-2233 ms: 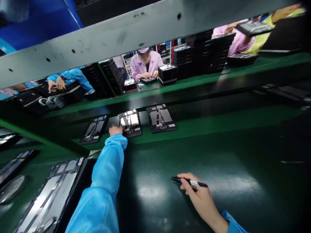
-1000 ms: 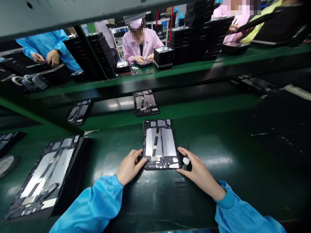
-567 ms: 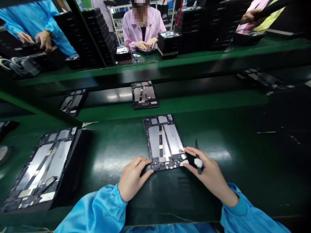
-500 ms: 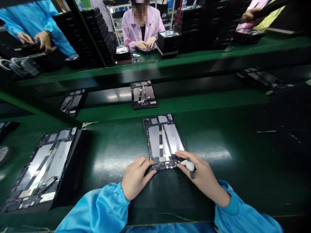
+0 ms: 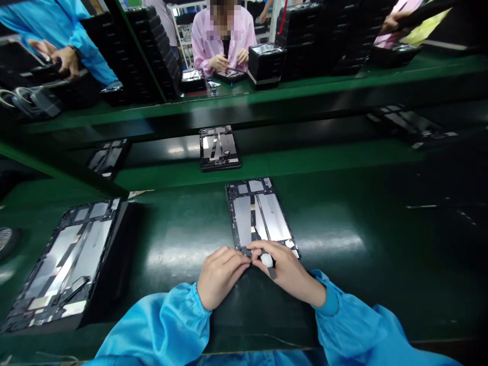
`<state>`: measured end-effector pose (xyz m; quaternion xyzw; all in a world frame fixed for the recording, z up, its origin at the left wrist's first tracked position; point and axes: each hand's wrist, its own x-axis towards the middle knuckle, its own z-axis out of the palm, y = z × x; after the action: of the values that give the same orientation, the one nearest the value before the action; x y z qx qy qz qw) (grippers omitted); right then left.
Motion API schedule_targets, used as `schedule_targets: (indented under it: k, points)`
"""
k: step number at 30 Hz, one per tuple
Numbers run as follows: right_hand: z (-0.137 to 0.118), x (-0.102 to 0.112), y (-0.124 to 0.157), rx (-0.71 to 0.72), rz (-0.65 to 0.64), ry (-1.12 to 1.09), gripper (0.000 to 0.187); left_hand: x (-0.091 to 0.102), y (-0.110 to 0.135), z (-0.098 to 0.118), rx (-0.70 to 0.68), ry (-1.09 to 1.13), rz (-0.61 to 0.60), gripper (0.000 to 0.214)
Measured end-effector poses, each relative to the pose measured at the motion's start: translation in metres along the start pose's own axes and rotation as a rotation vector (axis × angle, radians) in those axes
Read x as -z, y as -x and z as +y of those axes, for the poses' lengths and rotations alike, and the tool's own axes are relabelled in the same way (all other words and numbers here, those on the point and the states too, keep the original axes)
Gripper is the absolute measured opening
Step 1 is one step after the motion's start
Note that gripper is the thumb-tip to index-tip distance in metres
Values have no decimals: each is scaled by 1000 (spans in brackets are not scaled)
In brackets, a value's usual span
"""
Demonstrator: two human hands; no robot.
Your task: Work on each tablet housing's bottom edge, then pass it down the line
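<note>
Head-camera view, looking down over a dark green workbench (image 5: 362,244). Two hands in bright blue sleeves meet at the near end of an open tablet frame (image 5: 259,213), which lies flat on the bench straight ahead of the person, its long side running away from the camera, with silver panels and a dark strip showing inside.

The left hand (image 5: 221,274) has its fingers bent, with the tips on the frame's near edge, touching the fingertips of the other hand. Whether it pinches the edge or only presses on it cannot be told. The right hand (image 5: 290,272) is closed around a pen-like tool (image 5: 268,263) with a white collar and a dark end, held over the frame's near edge.

To the left, near the bench edge, a larger frame (image 5: 64,264) sits on a black tray. Beyond, on a raised green conveyor (image 5: 343,157), lie more frames: one straight ahead (image 5: 219,147), another to the left (image 5: 102,158), and others far right (image 5: 412,124) in shadow.

Across the line, stacks of black trays (image 5: 305,40) stand on a further bench. A person in a pink coat (image 5: 224,35) works there with both hands — and a person in a blue coat (image 5: 64,30) stands at upper left.
</note>
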<state>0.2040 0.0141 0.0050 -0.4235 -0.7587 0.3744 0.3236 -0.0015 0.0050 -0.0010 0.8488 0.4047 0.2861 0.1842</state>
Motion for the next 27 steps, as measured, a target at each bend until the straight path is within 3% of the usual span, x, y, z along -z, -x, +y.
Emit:
schedule_targets:
  k: [5,10,14,18,27]
  points:
    - [-1,2,-1,-3,-76,-7,29,0,1,1,92,26,-57,21]
    - [0,-4,2,44,-14,34,28,-3,3,5,219,43,-106,17]
    - [5,-9,5,80,6,58,33,-1,12,6,46,-218,-106,17]
    - [9,-11,6,98,-13,74,38,3,24,1,-156,-441,-149,29]
    - [7,-8,6,114,-59,160,49,11,26,-10,-222,-446,-213,35]
